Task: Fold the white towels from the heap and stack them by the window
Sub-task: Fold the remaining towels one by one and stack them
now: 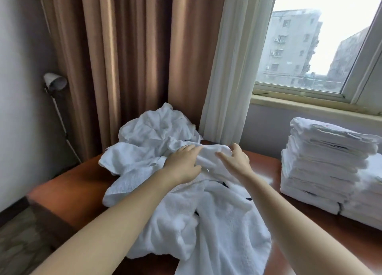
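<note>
1. Heap of white towels point(157, 134): crumpled on the far middle of the table point(72, 181), spilling over the near edge towards you.
2. Top towel point(206, 157): likely soft, light and limp, and it may drag its neighbours. Take it by a hemmed corner.
3. Your left hand point(183, 163): fingers laid flat on that towel.
4. Your right hand point(235, 159): thumb and fingers straddle a fold; whether they pinch it is unclear.
5. Folded stack point(322, 163): right, below the window point(310, 47).

Heap of white towels point(165, 142): crumpled, unfolded, spread across tabletop centre. Folded stack point(322, 165): neat, many layers, tabletop right, below the window.
</note>
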Demonstrator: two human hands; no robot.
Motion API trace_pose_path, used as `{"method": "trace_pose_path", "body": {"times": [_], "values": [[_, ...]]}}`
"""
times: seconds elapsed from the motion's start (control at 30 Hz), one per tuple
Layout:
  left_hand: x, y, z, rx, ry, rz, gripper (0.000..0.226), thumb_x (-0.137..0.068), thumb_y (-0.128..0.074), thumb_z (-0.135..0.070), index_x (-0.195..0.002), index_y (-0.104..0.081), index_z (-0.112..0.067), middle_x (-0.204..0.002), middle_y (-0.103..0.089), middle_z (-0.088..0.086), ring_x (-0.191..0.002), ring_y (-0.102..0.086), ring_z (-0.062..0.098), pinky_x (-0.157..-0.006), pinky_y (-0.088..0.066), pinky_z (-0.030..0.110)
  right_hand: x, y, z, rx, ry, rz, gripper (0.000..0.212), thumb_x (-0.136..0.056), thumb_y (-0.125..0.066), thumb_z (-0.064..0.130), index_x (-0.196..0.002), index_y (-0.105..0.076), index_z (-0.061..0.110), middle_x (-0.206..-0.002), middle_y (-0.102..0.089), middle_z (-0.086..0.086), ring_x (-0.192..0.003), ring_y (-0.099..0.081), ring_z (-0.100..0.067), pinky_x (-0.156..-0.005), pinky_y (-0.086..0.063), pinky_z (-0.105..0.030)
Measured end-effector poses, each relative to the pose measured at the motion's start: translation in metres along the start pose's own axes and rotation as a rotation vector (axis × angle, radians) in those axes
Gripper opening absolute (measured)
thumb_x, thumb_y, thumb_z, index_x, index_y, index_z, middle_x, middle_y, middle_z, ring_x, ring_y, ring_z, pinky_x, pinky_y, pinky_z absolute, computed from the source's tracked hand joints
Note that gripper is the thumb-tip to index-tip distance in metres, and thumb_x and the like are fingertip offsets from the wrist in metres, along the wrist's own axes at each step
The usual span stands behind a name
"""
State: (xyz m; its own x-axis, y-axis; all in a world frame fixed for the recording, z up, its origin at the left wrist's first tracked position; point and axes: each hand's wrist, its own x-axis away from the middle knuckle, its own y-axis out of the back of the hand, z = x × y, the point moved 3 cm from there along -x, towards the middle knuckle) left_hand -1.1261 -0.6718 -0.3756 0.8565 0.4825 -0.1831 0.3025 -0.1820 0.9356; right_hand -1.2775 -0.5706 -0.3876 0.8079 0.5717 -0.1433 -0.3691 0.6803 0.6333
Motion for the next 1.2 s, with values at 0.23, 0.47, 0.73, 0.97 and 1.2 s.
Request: {"method": "trace_pose_path", "body": {"times": [0.23, 0.47, 0.73, 0.97, 1.2], "values": [[-0.040, -0.010, -0.002, 0.169, 0.011, -0.022, 0.048, -0.102, -0.033, -0.023, -0.149, -0.035, -0.035, -0.147, -0.049, -0.003, -0.123, -0.053, 0.020, -0.095, -0.046, 0.034, -0.001, 0.003, -0.005, -0.231, 0.026, 0.075, 0.028, -0.085, -0.056, 0.009, -0.073, -0.073, 0.026, -0.074, -0.068, 0.016, -0.065, -0.056, -0.006, -0.055, -0.040, -0.019], [-0.027, 0.032, -0.055, 0.406, -0.260, -0.325, 0.030, -0.103, -0.049, -0.030, -0.130, -0.061, -0.028, -0.126, -0.062, -0.006, -0.109, -0.059, 0.015, -0.092, -0.050, 0.040, 0.029, 0.079, 0.052, -0.635, 0.281, -0.094, 0.029, -0.085, -0.054, 0.004, -0.065, -0.063, 0.023, -0.068, -0.057, 0.004, -0.070, -0.051, -0.012, -0.065, -0.041, -0.024], [0.012, 0.079, -0.133, 0.493, -0.365, -0.562, 0.033, -0.085, -0.070, -0.047, -0.104, -0.062, -0.021, -0.115, -0.063, -0.006, -0.109, -0.056, 0.016, -0.091, -0.048, 0.040, 0.081, 0.162, 0.078, -0.882, 0.322, -0.099, 0.030, -0.086, -0.046, -0.002, -0.066, -0.056, 0.019, -0.058, -0.047, 0.004, -0.054, -0.046, -0.013, -0.053, -0.038, -0.024], [0.048, 0.075, -0.224, 0.589, -0.401, -0.321, 0.035, -0.089, -0.032, -0.055, -0.089, -0.048, -0.025, -0.074, -0.049, -0.011, -0.065, -0.046, 0.007, -0.061, -0.038, 0.032, 0.134, 0.242, 0.044, -0.842, 0.353, -0.324, 0.031, -0.087, -0.050, 0.001, -0.067, -0.059, 0.023, -0.057, -0.048, 0.010, -0.058, -0.045, -0.009, -0.059, -0.038, -0.026], [0.086, 0.020, -0.262, 0.409, -0.400, -0.046, 0.022, -0.091, -0.056, -0.026, -0.113, -0.059, -0.029, -0.095, -0.065, -0.004, -0.088, -0.061, 0.017, -0.078, -0.048, 0.033, 0.188, 0.263, -0.037, -0.543, 0.279, -0.202, 0.010, -0.077, -0.059, 0.014, -0.069, -0.063, 0.018, -0.058, -0.053, 0.010, -0.060, -0.047, -0.010, -0.056, -0.038, -0.022]]}}
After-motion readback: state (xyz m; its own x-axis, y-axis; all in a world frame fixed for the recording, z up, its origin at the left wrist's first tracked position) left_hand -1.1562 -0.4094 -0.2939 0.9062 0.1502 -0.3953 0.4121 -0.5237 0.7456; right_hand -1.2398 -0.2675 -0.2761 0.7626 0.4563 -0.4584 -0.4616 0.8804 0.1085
